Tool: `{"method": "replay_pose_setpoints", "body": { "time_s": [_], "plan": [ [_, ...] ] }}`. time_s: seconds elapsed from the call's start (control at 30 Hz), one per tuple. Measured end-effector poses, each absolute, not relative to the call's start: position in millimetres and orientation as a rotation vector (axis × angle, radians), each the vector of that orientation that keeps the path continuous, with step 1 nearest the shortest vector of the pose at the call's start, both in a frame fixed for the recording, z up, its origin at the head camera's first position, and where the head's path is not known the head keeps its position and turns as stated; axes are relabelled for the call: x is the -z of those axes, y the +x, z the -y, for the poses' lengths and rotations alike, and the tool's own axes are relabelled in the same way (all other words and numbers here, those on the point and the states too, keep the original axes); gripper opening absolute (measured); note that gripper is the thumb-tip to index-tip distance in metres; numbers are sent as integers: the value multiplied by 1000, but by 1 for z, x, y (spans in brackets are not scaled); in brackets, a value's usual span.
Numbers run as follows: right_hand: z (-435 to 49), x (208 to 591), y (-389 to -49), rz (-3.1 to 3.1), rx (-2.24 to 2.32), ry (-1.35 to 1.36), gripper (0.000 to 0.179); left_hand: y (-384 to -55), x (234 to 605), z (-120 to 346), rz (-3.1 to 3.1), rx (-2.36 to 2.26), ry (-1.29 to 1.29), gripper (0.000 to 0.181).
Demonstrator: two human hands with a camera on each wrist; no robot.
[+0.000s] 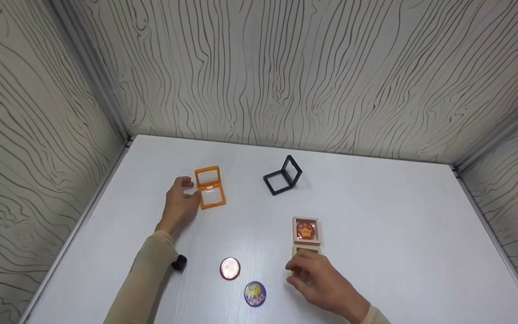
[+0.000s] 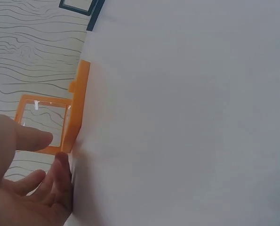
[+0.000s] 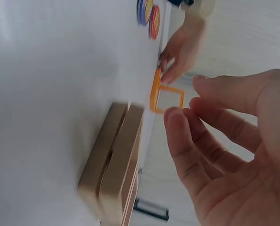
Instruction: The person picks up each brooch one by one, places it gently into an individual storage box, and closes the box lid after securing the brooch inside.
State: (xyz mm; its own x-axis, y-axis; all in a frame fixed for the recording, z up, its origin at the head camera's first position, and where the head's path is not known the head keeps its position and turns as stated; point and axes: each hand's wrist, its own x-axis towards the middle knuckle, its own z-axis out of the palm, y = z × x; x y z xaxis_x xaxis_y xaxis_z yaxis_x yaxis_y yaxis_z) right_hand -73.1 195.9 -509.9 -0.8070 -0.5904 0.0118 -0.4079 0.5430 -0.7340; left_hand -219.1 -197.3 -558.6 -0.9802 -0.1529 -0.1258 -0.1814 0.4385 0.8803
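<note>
At the back left an orange hinged display frame (image 1: 213, 196) with clear panes stands unfolded, one half raised. My left hand (image 1: 180, 203) is at its left side, thumb and fingers apart, fingertips right at the frame's edge in the left wrist view. A pale wooden hinged box (image 1: 306, 244) lies unfolded in front on the right; a round red badge with a yellow crown-like figure (image 1: 305, 231) sits in its far half. My right hand (image 1: 324, 285) hovers over the near half and partly hides it. Its fingers (image 3: 177, 129) are loosely bent, with nothing between them and the thumb.
A black hinged frame (image 1: 279, 182) stands unfolded at the back middle. Two round badges, one red-rimmed and shiny (image 1: 230, 268), one purple with a yellow figure (image 1: 255, 294), lie at the front. A small black object (image 1: 179, 263) is by the left sleeve. Patterned walls (image 1: 277, 67) enclose the white table.
</note>
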Motion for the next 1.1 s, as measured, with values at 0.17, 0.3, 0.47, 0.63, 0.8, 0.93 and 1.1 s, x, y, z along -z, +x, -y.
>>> {"method": "replay_pose_setpoints", "body": {
  "time_s": [0.17, 0.3, 0.47, 0.63, 0.8, 0.93, 1.1],
  "plan": [
    [-167, 511, -68, -2490, 1023, -864, 21, -229, 558, 197, -2700, -1586, -245, 51],
    [-144, 516, -67, -2505, 877, -874, 29, -234, 559, 197, -2766, -1536, -223, 40],
    [-119, 522, -71, -2562, 739, -887, 37, -232, 560, 197, -2798, -1502, -253, 23],
    [-94, 523, -83, -2561, 694, -868, 43, -225, 558, 199, -2775, -1474, -332, 14],
    [-75, 524, -97, -2545, 656, -924, 37, -221, 556, 195, -2771, -1477, -339, 14],
    [-67, 526, -108, -2531, 701, -933, 27, -220, 554, 190, -2766, -1503, -325, 13],
    [-65, 529, -116, -2496, 727, -896, 30, -216, 555, 186, -2765, -1531, -303, 13]
  ]
}}
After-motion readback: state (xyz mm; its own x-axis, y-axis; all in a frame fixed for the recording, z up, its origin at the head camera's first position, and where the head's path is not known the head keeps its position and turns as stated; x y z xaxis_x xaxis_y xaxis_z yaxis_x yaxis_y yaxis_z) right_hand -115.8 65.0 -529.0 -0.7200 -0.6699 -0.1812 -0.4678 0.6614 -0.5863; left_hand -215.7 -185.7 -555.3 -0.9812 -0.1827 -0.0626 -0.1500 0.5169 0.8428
